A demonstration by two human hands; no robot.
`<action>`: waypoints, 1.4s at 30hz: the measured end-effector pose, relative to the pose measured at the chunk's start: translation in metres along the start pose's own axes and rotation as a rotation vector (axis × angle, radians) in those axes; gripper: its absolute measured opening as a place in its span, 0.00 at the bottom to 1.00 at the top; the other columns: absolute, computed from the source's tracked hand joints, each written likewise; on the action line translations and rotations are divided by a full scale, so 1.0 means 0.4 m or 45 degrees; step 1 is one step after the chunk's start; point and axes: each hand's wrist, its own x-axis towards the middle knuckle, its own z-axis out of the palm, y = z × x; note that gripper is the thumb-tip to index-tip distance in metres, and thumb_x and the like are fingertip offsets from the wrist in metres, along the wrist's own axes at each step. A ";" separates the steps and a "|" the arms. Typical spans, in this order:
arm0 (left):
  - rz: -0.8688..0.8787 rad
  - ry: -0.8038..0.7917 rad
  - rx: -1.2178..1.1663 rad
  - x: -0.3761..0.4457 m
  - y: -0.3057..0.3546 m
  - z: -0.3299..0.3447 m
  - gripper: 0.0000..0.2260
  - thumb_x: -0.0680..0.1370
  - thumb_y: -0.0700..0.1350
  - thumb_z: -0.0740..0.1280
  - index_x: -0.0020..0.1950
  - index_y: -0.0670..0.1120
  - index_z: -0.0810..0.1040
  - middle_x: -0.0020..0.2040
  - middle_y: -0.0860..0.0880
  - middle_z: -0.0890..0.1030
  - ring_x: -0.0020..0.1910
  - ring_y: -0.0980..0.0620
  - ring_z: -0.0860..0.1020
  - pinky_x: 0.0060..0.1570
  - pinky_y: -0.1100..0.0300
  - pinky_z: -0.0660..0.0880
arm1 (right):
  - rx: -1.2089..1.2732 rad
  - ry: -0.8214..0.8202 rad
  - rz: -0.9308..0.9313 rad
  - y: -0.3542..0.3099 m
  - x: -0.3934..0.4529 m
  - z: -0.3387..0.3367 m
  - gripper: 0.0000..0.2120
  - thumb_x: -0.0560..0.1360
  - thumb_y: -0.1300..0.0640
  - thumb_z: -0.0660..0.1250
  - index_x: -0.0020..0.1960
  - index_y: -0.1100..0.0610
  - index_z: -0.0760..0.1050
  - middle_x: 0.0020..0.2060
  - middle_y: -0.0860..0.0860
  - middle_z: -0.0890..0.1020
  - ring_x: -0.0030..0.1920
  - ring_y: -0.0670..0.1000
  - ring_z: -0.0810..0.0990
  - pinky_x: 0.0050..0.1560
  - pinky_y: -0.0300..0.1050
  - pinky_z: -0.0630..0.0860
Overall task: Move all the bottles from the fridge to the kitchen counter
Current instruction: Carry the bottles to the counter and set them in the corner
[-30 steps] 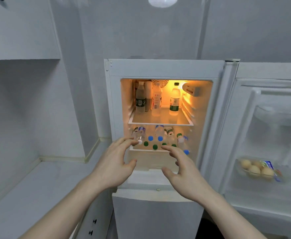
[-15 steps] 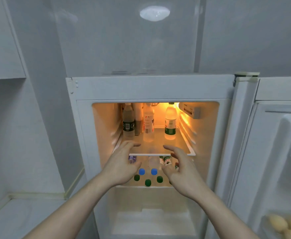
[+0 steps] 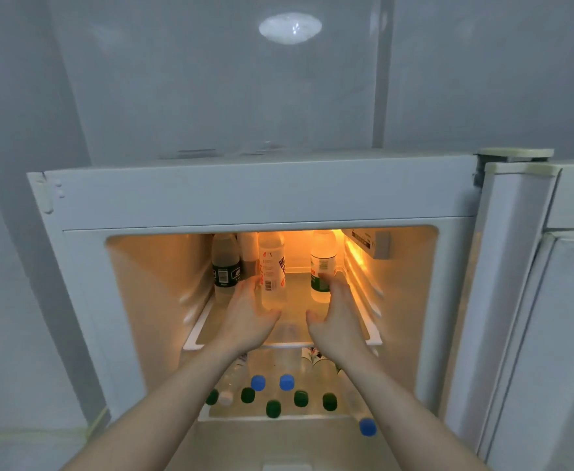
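Both hands reach into the open white fridge (image 3: 251,195) over its upper glass shelf (image 3: 299,300). The left hand (image 3: 248,317) has its fingers (image 3: 250,287) straight and released, holding nothing, just beside the clear plastic bottle with the red-and-white label (image 3: 272,266). The right hand (image 3: 336,317) is likewise unclenched, its fingertips at the clear bottle with the green label (image 3: 323,263) at 1 o'clock; whether they touch it is unclear. A dark-labelled clear bottle (image 3: 225,266) stands at 11 o'clock. Below the shelf, more bottles lie with their blue and green caps (image 3: 272,407) facing outward at 6 o'clock.

To do this well, each hand should probably wrap a bottle around its labelled middle, lift slightly so the base clears the shelf lip, and draw straight out without knocking its neighbours. The bench is out of view.
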 end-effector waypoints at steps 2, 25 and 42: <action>0.008 0.020 -0.013 0.037 -0.007 0.033 0.27 0.75 0.48 0.74 0.71 0.51 0.68 0.64 0.53 0.72 0.67 0.51 0.73 0.58 0.63 0.70 | 0.004 0.049 0.019 0.018 0.037 0.012 0.34 0.76 0.58 0.72 0.78 0.48 0.60 0.76 0.47 0.64 0.75 0.50 0.67 0.71 0.42 0.66; -0.056 0.214 -0.159 0.231 -0.138 0.178 0.32 0.76 0.58 0.72 0.76 0.58 0.61 0.70 0.56 0.74 0.68 0.52 0.75 0.63 0.48 0.77 | -0.022 0.175 0.246 0.159 0.288 0.166 0.48 0.78 0.55 0.72 0.83 0.48 0.41 0.81 0.48 0.58 0.79 0.55 0.62 0.71 0.53 0.72; -0.054 0.196 -0.103 0.247 -0.145 0.163 0.28 0.73 0.57 0.75 0.70 0.57 0.68 0.66 0.54 0.78 0.64 0.49 0.78 0.58 0.50 0.78 | 0.024 0.184 0.302 0.169 0.280 0.147 0.32 0.71 0.47 0.77 0.71 0.50 0.68 0.61 0.49 0.74 0.59 0.52 0.77 0.55 0.45 0.78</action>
